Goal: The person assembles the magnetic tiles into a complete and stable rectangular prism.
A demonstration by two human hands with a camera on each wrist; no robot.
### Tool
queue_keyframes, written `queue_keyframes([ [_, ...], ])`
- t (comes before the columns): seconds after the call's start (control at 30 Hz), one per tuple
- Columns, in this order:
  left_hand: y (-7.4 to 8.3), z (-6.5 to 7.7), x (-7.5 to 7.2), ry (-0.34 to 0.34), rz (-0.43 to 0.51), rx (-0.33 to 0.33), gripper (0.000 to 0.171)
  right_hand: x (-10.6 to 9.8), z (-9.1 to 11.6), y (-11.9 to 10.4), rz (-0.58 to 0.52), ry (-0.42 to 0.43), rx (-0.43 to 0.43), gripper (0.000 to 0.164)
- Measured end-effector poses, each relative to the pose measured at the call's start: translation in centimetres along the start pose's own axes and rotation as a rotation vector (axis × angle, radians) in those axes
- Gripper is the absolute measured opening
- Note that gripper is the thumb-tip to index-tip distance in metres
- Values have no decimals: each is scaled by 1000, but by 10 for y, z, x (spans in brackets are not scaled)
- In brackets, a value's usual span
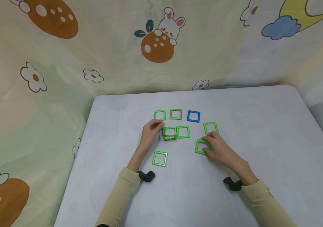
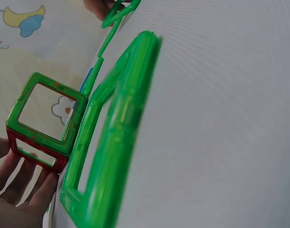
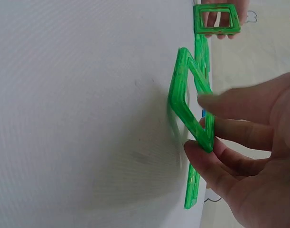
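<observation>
Several square-framed magnetic tiles lie on the table. My left hand holds the left side of a small box of joined tiles. The left wrist view shows the box's green face and a red tile against the fingers. A flat green tile adjoins the box on its right. My right hand pinches a green magnetic tile between thumb and fingers, tilted close over the table. Beyond that hand lies another green tile, partly overlapped by the fingers.
Behind the box, two green tiles and a blue tile form a row. A single green tile lies nearer, between the forearms. The white table meets a patterned cloth backdrop behind and to the left.
</observation>
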State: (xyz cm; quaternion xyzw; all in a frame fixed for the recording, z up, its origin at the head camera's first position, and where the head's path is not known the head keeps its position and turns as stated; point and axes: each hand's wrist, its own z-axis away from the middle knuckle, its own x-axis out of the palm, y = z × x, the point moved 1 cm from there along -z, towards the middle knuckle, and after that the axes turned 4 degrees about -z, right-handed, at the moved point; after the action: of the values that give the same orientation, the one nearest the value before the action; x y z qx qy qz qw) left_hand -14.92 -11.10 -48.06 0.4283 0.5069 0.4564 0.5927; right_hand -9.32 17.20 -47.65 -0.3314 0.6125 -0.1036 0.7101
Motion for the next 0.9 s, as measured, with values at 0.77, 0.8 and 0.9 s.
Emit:
queue_keyframes([
  [0.77,-29,-13,-2,-13,12,53,29,-6,-5,-9,-16,116,-88,22],
  [0.8,-29,-13,-2,-14,14,51,29,-6,-5,-10,-14,117,-92,23],
  [0.9,-29,-14,-2,-15,15,42,30,-7,-6,-14,-3,121,-96,23],
])
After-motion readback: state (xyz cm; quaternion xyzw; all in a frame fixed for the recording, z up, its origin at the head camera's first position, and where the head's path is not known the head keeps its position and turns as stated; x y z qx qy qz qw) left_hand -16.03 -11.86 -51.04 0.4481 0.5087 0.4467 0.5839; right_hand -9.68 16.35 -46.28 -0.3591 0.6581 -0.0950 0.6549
